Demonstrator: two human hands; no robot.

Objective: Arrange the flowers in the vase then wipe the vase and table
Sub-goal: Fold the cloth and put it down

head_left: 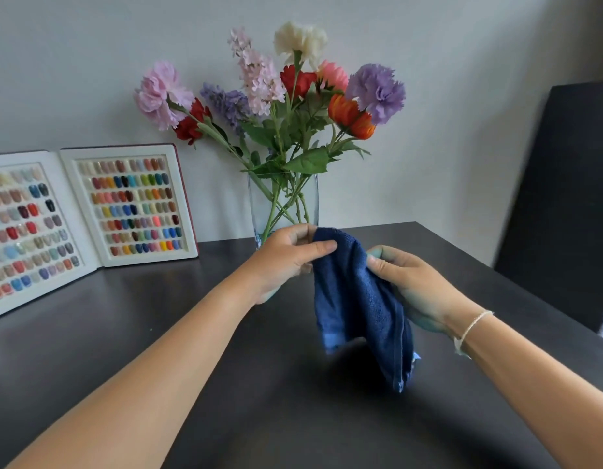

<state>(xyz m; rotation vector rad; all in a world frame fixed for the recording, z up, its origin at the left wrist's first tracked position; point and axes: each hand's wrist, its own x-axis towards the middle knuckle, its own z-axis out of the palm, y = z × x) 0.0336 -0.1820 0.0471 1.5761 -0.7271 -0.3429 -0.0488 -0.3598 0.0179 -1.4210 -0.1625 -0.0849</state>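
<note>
Hands [286, 255] [411, 286] raised, pinching blue towel [357, 299]

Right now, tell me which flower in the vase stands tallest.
The cream-white carnation tops the bunch in the glass vase, its head above the pale pink spike beside it. The purple, red, orange and pink blooms all sit lower.

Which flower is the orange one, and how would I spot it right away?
Start at the clear glass vase standing at the back of the dark table, against the wall. Follow the stems up to the right side of the bouquet, just under the big purple carnation. The orange flower sits there, tipped sideways, the only orange bloom; its neighbours are purple, pink and red.
</note>
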